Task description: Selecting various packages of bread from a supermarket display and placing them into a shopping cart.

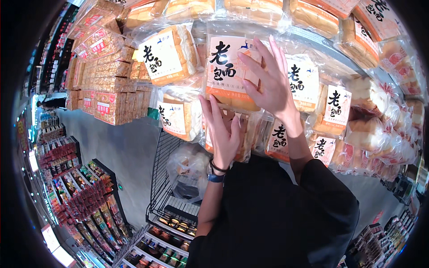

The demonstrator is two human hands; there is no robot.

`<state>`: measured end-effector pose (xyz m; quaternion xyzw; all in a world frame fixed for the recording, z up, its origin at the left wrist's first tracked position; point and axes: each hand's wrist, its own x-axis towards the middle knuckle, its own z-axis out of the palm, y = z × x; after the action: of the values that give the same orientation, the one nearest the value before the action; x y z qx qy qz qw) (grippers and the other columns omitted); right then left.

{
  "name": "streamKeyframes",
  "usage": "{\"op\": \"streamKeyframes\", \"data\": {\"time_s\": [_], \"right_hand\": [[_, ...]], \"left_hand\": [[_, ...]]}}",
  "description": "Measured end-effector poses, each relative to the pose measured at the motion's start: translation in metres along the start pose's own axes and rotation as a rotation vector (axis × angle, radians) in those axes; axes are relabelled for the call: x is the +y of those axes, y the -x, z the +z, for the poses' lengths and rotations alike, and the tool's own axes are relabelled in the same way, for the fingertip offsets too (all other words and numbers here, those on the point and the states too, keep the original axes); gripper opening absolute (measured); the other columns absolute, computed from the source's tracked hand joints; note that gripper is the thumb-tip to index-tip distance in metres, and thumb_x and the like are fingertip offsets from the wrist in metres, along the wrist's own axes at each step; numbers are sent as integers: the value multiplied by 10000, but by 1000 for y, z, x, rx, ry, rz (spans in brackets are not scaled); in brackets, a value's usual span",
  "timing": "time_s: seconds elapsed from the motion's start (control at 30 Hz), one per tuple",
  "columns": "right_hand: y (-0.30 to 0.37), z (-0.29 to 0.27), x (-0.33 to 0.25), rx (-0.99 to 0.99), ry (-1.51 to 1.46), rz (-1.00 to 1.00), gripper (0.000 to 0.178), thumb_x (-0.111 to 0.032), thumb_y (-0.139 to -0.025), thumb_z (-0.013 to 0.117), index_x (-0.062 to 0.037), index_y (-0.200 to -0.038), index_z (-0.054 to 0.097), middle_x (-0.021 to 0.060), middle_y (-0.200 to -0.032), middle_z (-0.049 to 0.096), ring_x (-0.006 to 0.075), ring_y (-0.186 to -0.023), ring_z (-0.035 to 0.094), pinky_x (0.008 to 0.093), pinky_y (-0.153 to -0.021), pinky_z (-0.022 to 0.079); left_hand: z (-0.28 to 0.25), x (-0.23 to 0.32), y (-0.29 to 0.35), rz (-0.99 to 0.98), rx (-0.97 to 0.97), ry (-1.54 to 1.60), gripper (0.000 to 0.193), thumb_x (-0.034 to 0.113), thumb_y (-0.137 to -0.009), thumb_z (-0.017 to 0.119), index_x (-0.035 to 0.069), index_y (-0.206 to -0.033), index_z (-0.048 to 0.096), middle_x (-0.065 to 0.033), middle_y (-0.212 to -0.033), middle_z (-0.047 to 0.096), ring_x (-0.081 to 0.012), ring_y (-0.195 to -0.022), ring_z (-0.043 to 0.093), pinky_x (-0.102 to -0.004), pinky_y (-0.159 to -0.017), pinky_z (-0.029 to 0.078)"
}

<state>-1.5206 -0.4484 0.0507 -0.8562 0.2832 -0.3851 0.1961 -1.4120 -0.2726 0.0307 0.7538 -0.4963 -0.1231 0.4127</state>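
My right hand (267, 78) is raised with fingers spread flat against a clear bag of golden bread with a white label (225, 69) on the upper shelf. My left hand (222, 131) presses its fingers up onto another clear bread bag (245, 134) just below it. A dark band and a watch sit on my left wrist. Both hands touch the bags; whether either one grips its bag is unclear. More labelled bread bags (166, 56) lie to the left and right.
A black wire cart (172, 178) stands below, holding a bagged loaf (190, 167). Red-labelled packs of cakes (105, 76) are stacked at the left. Low shelves of small goods (85, 192) line the grey aisle floor. Pale round buns in bags (380, 129) fill the right.
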Motion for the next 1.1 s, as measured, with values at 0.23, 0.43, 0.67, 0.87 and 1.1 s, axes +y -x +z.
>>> {"op": "streamKeyframes", "data": {"time_s": [0.23, 0.43, 0.67, 0.87, 1.1], "right_hand": [[1, 0, -1, 14, 18, 7, 517, -244, -830, 764, -205, -1341, 694, 173, -1605, 403, 505, -1497, 279, 662, -1211, 202], [-1, -2, -18, -16, 21, -68, 564, -257, -810, 791, -215, -1362, 685, 191, -1626, 362, 496, -1515, 238, 667, -1214, 188], [-4, 17, -39, -159, 149, -128, 600, -286, -802, 826, -280, -1380, 667, 202, -1622, 360, 493, -1515, 238, 693, -1205, 167], [-5, 29, -46, -90, 189, -162, 533, -217, -832, 809, -236, -1349, 683, 199, -1620, 364, 492, -1513, 251, 688, -1198, 164], [-8, 44, -39, -68, 226, -173, 471, -377, -903, 695, -243, -1354, 686, 169, -1636, 355, 458, -1537, 209, 659, -1219, 120]], "left_hand": [[2, -8, 4, 36, 6, 10, 1004, 183, -835, 788, -35, -1608, 186, -351, -1654, 77, -522, -1516, 191, -534, -1194, 286], [-12, -23, 55, -108, 93, -51, 1069, 261, -739, 894, -52, -1562, 287, -340, -1602, 225, -500, -1485, 258, -533, -1213, 255], [-1, -68, 146, -548, 388, 387, 941, 122, -931, 729, 25, -1629, 105, -231, -1635, 235, -358, -1531, 237, -500, -1245, 195], [-9, -57, 142, -869, 215, 1540, 569, 310, -1087, 542, 131, -1572, 306, -46, -1508, 464, -187, -1398, 438, -400, -1129, 375], [-1, -52, 142, -851, 141, 1230, 517, 309, -1093, 528, 135, -1554, 370, -4, -1477, 502, -153, -1367, 463, -421, -1118, 389]]}}
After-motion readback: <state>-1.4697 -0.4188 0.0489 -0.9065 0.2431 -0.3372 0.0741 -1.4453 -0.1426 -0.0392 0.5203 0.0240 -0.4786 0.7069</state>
